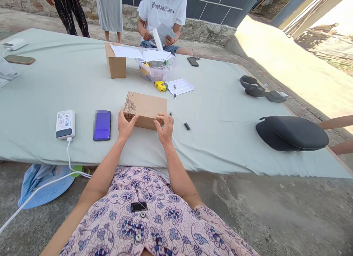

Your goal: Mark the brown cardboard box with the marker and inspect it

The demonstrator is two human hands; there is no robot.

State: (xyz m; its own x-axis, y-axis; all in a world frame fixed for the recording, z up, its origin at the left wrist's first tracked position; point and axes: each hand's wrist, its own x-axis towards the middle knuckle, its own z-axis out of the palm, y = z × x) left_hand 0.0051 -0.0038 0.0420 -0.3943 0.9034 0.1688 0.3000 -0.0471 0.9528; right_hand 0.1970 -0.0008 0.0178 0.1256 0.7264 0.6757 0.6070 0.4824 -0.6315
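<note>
— Where's the cardboard box (145, 109)?
— On the mat (220, 131), beside the phone (102, 125). Left hand (125, 125) and right hand (164, 129) clamp its near corners (steadying it, probably), fingers curled on cardboard.

— What is crowding you on the left?
— My phone (102, 125) and the power bank (65, 124) are lying just beside my left hand (125, 125).
— And on the right?
— A pen cap (187, 126) is sitting near my right hand (165, 129); beyond it, bare sheet (220, 123) is stretching to the black case (292, 132).

Matt brown cardboard box (146, 109) on smooth pale cloth (220, 131).
</note>
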